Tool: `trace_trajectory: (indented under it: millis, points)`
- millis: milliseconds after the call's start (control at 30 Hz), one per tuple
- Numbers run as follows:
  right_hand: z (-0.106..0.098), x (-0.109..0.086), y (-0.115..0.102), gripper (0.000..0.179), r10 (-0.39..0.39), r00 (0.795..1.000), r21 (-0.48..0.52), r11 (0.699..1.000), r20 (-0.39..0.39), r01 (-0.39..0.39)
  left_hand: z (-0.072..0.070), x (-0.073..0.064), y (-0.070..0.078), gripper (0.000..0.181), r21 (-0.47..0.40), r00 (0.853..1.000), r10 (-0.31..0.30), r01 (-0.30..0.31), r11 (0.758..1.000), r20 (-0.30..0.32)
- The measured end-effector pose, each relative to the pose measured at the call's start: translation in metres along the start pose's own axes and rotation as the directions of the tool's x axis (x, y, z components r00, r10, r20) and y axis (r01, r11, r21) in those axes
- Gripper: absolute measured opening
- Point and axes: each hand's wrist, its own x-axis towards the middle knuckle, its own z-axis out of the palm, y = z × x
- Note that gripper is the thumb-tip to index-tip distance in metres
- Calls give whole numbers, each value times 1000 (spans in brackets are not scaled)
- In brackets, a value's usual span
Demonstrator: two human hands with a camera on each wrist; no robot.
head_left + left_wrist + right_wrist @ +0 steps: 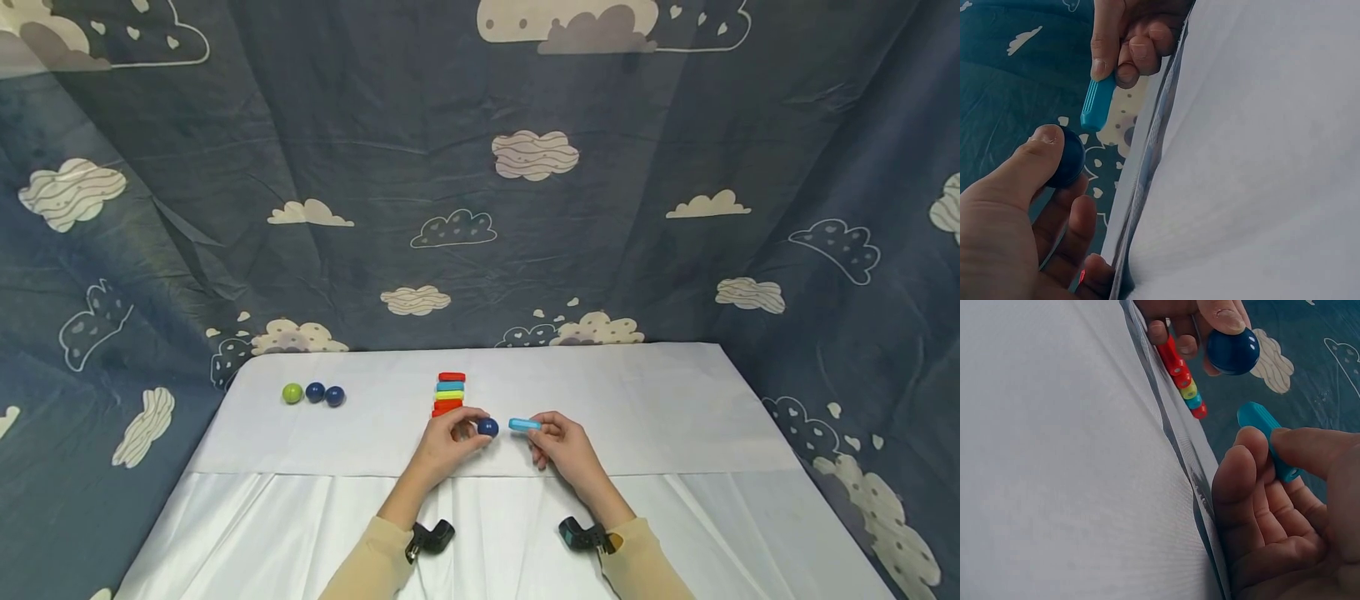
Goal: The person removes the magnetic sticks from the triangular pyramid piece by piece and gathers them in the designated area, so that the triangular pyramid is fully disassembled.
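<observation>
Between thumb and fingers my left hand (450, 437) pinches a dark blue ball (487, 427), held above the white table. My right hand (562, 448) pinches a light blue stick (524, 424) by one end, its free end pointing at the ball. Ball and stick are a short gap apart in the head view. The left wrist view shows fine grooves along the stick (1097, 103). Just beyond my left hand lies a row of coloured sticks (450, 395) in red, blue and yellow-green, its near end partly hidden by that hand.
On the left of the white-covered table (600, 383) sit a green ball (292, 393) and two dark blue balls, one of them the rightmost ball (334, 397). A dark blue cloud-print cloth (360, 150) hangs behind the table and along both sides.
</observation>
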Motion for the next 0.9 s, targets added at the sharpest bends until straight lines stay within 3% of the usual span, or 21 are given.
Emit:
trace_trajectory:
  millis: [333, 533, 733, 900]
  points:
    - [0, 1, 2, 22, -6, 1000, -19, 1000, 5, 6, -4, 0, 7, 31, -14, 997, 33, -34, 999, -67]
    - [0, 1, 3, 22, -5, 1000, -14, 1000, 7, 5, -20, 2, 6, 35, -52, 987, 40, -49, 997, -155]
    - [0, 1, 1, 24, -8, 1000, -24, 1000, 8, 9, -51, 3, 4, 35, -38, 958, 8, -20, 999, -286]
    - [1, 1, 2, 25, -11, 1000, -48, 999, 4, 11, -83, 1, 1, 37, -34, 916, -13, -1, 999, -402]
